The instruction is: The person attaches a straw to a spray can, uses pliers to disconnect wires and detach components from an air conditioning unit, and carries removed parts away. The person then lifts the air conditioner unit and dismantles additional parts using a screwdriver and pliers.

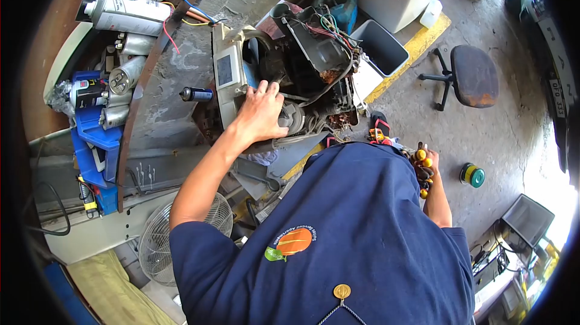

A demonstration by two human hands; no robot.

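Note:
In front of me stands an opened appliance [227,77] with a beige panel, exposed wires and dark, rusty inner parts. My left hand [263,110] rests on it, fingers spread beside a round grey part [295,118]. A small dark cylinder [196,94] lies on the ledge left of that hand. Low at my right side, my right hand [430,157] is closed around a bundle of tools [422,171] with yellow and dark handles. My body partly hides this bundle, so the kind of tools cannot be made out.
On the left are a spray can [130,12], metal cylinders [127,75] and a blue bin [96,159]. A fan [160,237] stands below. Rightward are a grey bucket [379,47], a wheeled stool [474,77] and a green-topped can [473,175] on the floor.

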